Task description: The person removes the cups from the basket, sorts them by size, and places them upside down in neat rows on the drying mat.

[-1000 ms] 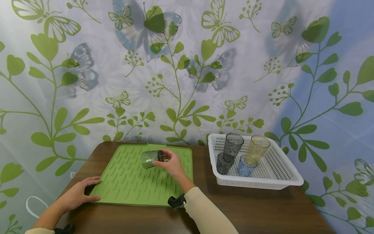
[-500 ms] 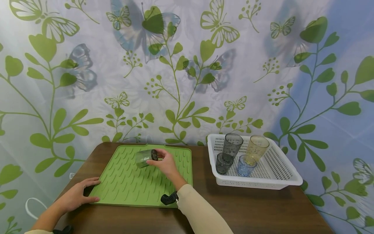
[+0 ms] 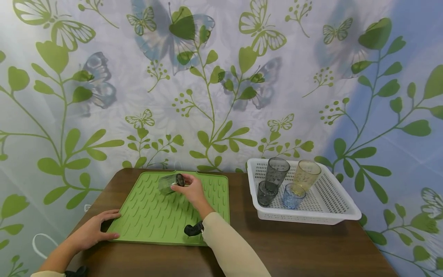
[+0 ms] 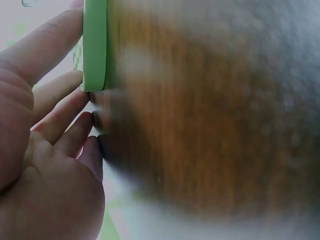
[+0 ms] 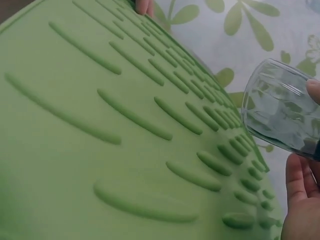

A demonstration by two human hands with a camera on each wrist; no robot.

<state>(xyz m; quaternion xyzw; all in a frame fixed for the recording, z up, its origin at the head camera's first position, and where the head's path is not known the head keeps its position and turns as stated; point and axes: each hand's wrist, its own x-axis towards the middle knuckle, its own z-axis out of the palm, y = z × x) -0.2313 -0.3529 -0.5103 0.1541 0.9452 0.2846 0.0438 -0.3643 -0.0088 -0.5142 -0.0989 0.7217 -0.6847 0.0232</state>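
Note:
In the head view my right hand holds a clear greyish drinking glass by its dark end, thumb on the near side. The glass lies tilted on its side above the green ridged mat, its other end pointing left. In the right wrist view the wide mouth of the glass shows, with fingertips at its far end. At the mat's front left corner rests my left hand, thumb and fingers spread along the edges. The left wrist view shows its fairly straight fingers beside the mat's rim.
Right of the mat stands a white perforated basket. Inside it are a tall grey glass, a tall yellowish glass, a short dark glass and a short blue glass. Behind the brown table hangs a patterned curtain.
My right hand has moved left and slightly back across the mat with the glass in it. The left hand has stayed at the mat's corner.

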